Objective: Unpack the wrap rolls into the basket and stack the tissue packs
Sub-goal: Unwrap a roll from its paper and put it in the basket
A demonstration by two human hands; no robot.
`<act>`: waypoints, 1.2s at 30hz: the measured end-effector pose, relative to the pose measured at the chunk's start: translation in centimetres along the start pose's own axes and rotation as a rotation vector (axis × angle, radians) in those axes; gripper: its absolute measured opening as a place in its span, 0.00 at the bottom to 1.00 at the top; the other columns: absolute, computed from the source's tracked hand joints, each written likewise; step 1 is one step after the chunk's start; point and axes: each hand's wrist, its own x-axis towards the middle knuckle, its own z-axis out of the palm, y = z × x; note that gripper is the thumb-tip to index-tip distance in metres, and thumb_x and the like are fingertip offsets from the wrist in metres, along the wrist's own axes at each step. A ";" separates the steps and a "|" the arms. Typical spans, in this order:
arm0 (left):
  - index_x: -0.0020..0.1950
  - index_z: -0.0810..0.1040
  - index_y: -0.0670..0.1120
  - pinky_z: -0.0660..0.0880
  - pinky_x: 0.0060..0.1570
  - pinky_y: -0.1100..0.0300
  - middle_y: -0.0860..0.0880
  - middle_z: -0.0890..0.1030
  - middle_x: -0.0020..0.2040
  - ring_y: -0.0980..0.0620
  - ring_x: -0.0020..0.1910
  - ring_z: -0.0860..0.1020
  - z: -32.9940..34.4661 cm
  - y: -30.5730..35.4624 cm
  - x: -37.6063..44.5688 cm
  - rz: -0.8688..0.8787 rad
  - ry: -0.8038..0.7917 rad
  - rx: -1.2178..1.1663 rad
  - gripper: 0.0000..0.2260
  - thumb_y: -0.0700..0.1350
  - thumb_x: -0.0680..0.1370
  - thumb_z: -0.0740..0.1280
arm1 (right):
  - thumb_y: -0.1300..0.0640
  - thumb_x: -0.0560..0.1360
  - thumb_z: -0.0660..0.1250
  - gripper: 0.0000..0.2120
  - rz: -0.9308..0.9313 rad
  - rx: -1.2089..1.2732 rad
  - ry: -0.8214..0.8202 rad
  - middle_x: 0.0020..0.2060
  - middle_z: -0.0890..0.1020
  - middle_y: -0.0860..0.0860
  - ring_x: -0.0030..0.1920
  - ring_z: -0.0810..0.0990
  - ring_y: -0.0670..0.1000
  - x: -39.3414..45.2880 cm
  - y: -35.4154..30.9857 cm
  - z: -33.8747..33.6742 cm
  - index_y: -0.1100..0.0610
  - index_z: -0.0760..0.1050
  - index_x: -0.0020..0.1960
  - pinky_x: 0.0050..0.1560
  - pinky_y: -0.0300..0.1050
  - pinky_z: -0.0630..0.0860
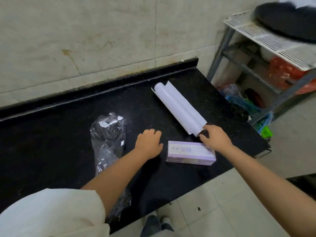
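A long white wrap roll [177, 106] lies slantwise on the black counter [68, 134], its near end showing a dark core. My right hand [215, 137] grips that near end. A pale purple box [190, 153] lies flat on the counter just below my right hand. My left hand [149, 143] rests on the counter left of the box, fingers curled, holding nothing. A crumpled clear plastic bag [107, 139] lies to the left of my left hand and runs under my forearm. No tissue packs can be seen.
A tiled wall backs the counter. To the right stands a grey metal rack [256, 65] with a white slatted shelf, a black pan on top and blue baskets [244, 104] low down. The counter ends at the right, above light floor tiles.
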 end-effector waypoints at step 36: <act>0.66 0.68 0.43 0.65 0.65 0.48 0.42 0.72 0.65 0.42 0.66 0.68 -3.1 -3.5 -2.1 -0.640 0.252 -0.048 0.19 0.49 0.78 0.60 | 0.51 0.63 0.73 0.28 -0.514 -0.056 -0.017 0.54 0.76 0.59 0.51 0.77 0.59 5.4 -15.6 -0.3 0.61 0.67 0.56 0.38 0.46 0.69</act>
